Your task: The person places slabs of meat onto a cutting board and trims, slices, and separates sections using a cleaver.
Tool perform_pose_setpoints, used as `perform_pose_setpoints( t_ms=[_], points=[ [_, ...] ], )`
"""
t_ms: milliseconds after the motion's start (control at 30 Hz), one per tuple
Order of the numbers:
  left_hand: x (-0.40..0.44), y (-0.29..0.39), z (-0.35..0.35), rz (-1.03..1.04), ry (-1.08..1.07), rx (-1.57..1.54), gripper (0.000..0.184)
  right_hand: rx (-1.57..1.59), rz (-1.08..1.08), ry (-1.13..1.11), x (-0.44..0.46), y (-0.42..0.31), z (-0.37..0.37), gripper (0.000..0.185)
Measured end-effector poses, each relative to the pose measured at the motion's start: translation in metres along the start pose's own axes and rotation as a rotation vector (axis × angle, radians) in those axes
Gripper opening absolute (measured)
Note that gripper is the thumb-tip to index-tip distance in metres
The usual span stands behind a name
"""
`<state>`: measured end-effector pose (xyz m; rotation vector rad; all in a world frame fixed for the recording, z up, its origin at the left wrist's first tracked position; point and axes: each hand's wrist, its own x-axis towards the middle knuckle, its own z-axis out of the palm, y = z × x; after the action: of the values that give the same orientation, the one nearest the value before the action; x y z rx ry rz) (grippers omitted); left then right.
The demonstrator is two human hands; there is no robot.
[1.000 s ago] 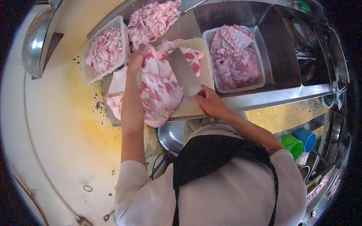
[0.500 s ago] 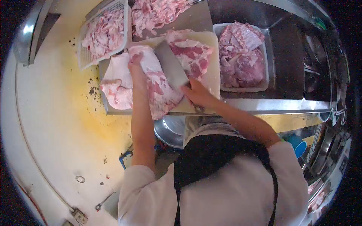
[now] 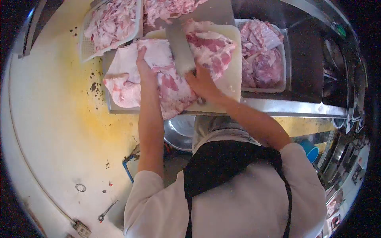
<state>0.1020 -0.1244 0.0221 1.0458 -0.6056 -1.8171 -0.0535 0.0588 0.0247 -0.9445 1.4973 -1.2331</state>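
Observation:
A large slab of pork (image 3: 170,85), pale on its outer side, lies on a cutting board (image 3: 230,85) and hangs slightly over the front edge. My left hand (image 3: 144,63) holds the slab near its upper middle, its fingers partly hidden. In my right hand (image 3: 202,81), closed round the handle, is a cleaver (image 3: 180,47). The broad blade points away from me, along the right side of the slab. To its right, a second cut of pork (image 3: 212,51), with red flesh showing, rests on the board.
A white perforated basket (image 3: 139,23) of meat pieces (image 3: 111,23) stands at the upper left. More meat pieces (image 3: 170,8) lie on the metal surface behind the board. To the right, a white tub (image 3: 270,89) holds larger cuts. Below the counter edge is a metal bowl (image 3: 178,135).
My right hand and the cleaver have moved slightly left and away from me, and the blade points more straight ahead. My left hand remains on the slab. The view has shifted a little.

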Motion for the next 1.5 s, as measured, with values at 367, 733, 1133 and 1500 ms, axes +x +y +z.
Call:
perform_pose_setpoints(
  t_ms=[367,733,1133,1500],
  points=[
    [0.005,0.091,0.027,0.374,-0.003,1.013,0.045,-0.063,0.108,-0.041,-0.012,-0.024,-0.021,0.029],
    [-0.048,0.144,0.067,0.584,0.122,1.100,0.041,-0.073,0.401,-0.340,-0.095,-0.016,-0.007,0.049],
    [-0.043,0.151,0.027,0.712,0.097,1.079,0.047,-0.195,0.015,-0.040,0.002,-0.009,0.040,0.030],
    [-0.091,0.211,0.000,1.153,0.686,1.392,0.039,-0.028,0.510,-0.225,-0.115,-0.035,-0.112,0.041]
  ],
)
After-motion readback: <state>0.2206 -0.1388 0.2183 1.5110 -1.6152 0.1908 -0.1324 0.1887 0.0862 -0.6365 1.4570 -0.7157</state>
